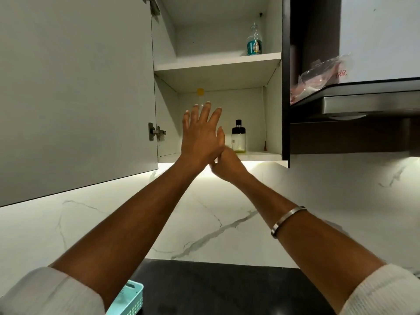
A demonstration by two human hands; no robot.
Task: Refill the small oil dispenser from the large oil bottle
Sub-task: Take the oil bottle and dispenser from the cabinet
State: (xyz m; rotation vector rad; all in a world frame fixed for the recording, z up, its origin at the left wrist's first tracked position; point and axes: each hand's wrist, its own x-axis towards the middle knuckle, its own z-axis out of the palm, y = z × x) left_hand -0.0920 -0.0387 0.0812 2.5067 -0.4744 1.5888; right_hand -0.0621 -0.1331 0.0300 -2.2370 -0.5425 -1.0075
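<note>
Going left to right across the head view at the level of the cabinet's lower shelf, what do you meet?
Open cabinet door → door hinge → left hand, fingers spread, with a yellow-capped bottle partly hidden behind it → small oil dispenser with black cap → dark cabinet side panel → range hood.

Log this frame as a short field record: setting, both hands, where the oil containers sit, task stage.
setting: open wall cabinet above a dark counter
left hand: raised, fingers straight, in front of the yellow-capped bottle
right hand: at the left hand's wrist, fingers hidden, grip cannot be told
small oil dispenser: lower shelf, upright, black cap on
upper shelf: teal-labelled bottle
stage: nothing held yet
</note>
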